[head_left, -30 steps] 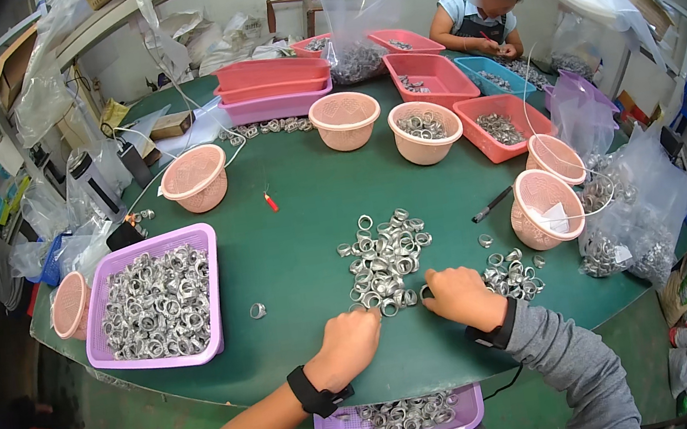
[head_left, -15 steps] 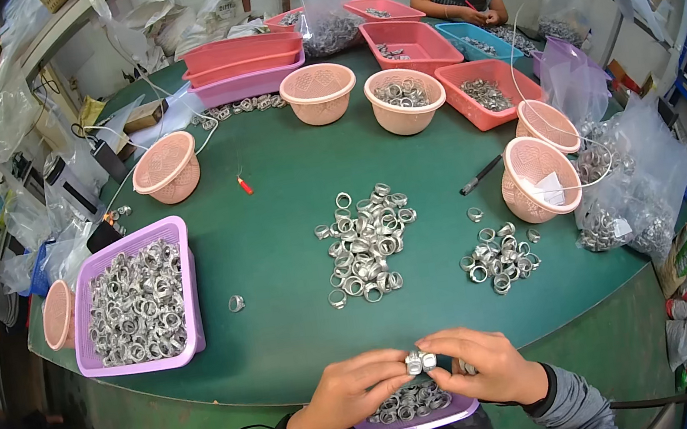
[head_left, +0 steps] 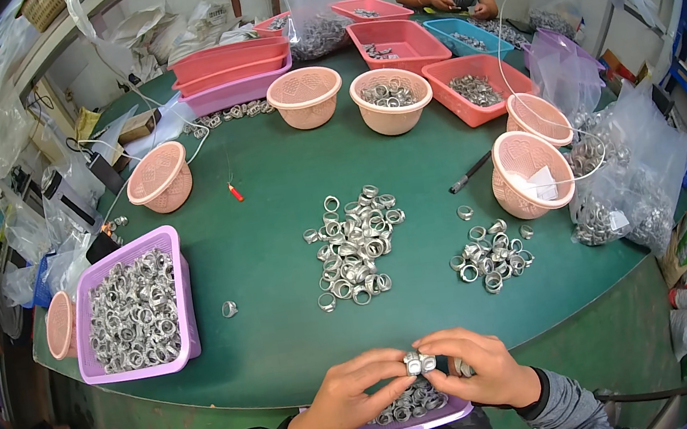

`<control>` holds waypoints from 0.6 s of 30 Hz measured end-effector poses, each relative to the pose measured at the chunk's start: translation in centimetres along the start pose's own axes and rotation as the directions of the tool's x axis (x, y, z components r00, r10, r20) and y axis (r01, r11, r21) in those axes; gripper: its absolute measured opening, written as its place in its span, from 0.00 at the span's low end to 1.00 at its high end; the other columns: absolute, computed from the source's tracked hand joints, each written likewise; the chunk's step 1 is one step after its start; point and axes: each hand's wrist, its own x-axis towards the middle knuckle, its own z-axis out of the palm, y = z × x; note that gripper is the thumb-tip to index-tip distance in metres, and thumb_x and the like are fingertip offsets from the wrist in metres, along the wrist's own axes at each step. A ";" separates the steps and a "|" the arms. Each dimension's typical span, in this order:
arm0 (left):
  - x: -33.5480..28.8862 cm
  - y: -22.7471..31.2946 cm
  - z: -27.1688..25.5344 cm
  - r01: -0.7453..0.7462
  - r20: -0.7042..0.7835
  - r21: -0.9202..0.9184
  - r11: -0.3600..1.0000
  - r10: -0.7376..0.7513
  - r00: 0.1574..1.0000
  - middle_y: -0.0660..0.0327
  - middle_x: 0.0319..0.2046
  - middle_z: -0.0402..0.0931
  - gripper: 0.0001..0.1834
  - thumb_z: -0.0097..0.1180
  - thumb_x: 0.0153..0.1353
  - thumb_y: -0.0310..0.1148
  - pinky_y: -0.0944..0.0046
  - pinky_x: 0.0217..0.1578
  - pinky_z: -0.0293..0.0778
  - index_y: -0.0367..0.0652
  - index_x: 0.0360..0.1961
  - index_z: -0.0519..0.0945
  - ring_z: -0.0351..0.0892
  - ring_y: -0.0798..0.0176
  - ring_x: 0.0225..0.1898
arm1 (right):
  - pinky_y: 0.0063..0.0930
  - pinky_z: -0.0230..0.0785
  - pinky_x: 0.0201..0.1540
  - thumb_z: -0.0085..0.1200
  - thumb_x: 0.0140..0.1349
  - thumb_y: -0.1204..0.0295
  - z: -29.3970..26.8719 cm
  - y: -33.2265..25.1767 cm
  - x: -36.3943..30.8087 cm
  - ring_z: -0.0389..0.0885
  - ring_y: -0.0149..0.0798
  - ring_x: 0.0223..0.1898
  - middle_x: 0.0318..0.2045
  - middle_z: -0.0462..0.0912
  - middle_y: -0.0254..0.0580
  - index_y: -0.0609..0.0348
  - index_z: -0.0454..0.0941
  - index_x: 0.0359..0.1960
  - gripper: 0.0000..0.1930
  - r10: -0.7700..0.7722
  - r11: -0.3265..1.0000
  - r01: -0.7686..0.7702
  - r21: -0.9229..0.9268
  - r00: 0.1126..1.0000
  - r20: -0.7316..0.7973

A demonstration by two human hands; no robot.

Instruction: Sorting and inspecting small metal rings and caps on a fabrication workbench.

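Your left hand (head_left: pixel 347 398) and right hand (head_left: pixel 486 370) each pinch one of two silver rings (head_left: pixel 415 365), side by side between them (purple basket (head_left: pixel 426 424) below).

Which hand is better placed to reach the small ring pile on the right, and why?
Likely the right hand: the small ring pile lies nearer to it than to the left hand. Both hands hold rings, though.

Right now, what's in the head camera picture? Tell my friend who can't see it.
A person's left hand and right hand hold silver rings together above a purple basket of rings, beside a green table. The table holds a large ring pile, a smaller pile to its right, and several peach baskets.
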 end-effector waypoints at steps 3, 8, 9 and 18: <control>-0.2 -0.2 -0.3 0.002 0.010 0.074 0.997 -0.002 1.000 0.57 0.31 0.77 0.09 0.61 0.43 0.21 0.68 0.32 0.73 0.38 0.29 0.78 0.77 0.61 0.31 | 0.19 0.68 0.23 0.54 0.49 0.81 -0.2 -0.2 -1.4 0.74 0.30 0.25 0.36 0.75 0.41 0.61 0.67 0.45 0.19 0.395 0.818 -0.434 0.377 0.901 0.180; 0.8 0.3 0.2 -0.229 0.017 0.217 0.949 0.231 0.973 0.65 0.32 0.75 0.08 0.61 0.44 0.28 0.68 0.27 0.67 0.45 0.29 0.79 0.73 0.65 0.26 | 0.18 0.64 0.21 0.45 0.60 0.70 -0.2 0.5 -2.9 0.72 0.30 0.28 0.38 0.70 0.40 0.56 0.57 0.53 0.20 0.357 0.017 -0.568 0.823 0.772 0.526; 1.7 0.8 0.7 -0.283 0.130 0.284 0.916 0.256 0.958 0.65 0.32 0.75 0.09 0.62 0.42 0.29 0.68 0.28 0.66 0.44 0.28 0.79 0.73 0.65 0.27 | 0.18 0.63 0.20 0.43 0.62 0.66 0.3 0.8 -3.3 0.71 0.31 0.27 0.36 0.70 0.41 0.55 0.58 0.53 0.19 0.399 -0.245 -0.533 0.810 0.706 0.585; 4.3 -0.8 -3.0 -0.117 0.056 0.723 0.681 0.112 0.992 0.64 0.21 0.72 0.09 0.62 0.41 0.34 0.65 0.29 0.64 0.45 0.25 0.77 0.70 0.61 0.27 | 0.14 0.50 0.14 0.41 0.62 0.60 -5.8 4.3 0.1 0.62 0.22 0.16 0.24 0.72 0.38 0.61 0.71 0.25 0.17 0.631 0.552 -0.546 0.631 0.768 0.112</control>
